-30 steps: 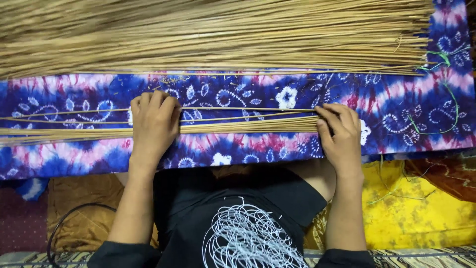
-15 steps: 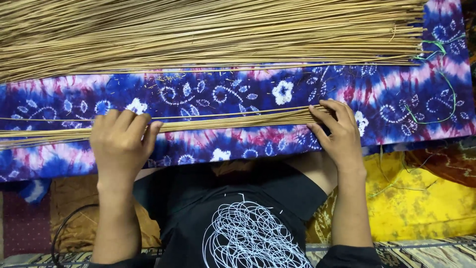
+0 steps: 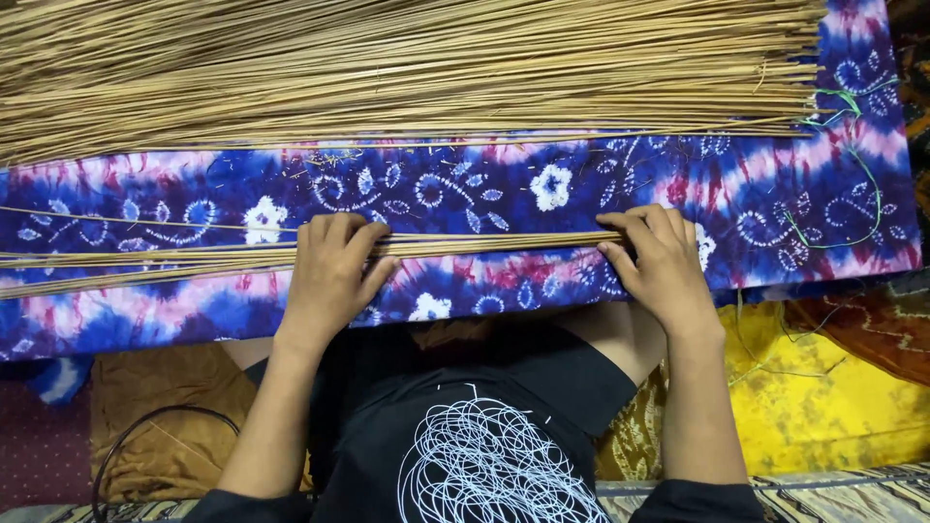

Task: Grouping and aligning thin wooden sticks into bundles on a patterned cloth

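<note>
- Tie-dyed cloth (image 3: 581, 194) in blue, purple, pink and white covers the work surface from the left edge to the right, with flower and swirl patterns.
- Pale tan sticks (image 3: 387, 68) lie in a broad heap along the cloth's far edge, running left to right, their ends lined up near the far right corner.
- A thin bundle (image 3: 484, 246) of the same sticks lies across the cloth's near half, fanning out loosely toward the left edge.
- The left hand (image 3: 329, 276) rests palm down on the bundle, fingers together and curled over it.
- The right hand (image 3: 659, 261) presses on the bundle's right end, fingers bent and close together, tips on the sticks; whether it pinches them, I cannot tell.
- A green thread (image 3: 852, 165) loops over the cloth near its right edge.
- Below the cloth's near edge lie a yellow cloth (image 3: 823, 387) at right and a brown cloth (image 3: 165, 416) with a dark cable (image 3: 145, 426) at left.
- The person wears a black shirt (image 3: 484, 436) with a white scribble print.
</note>
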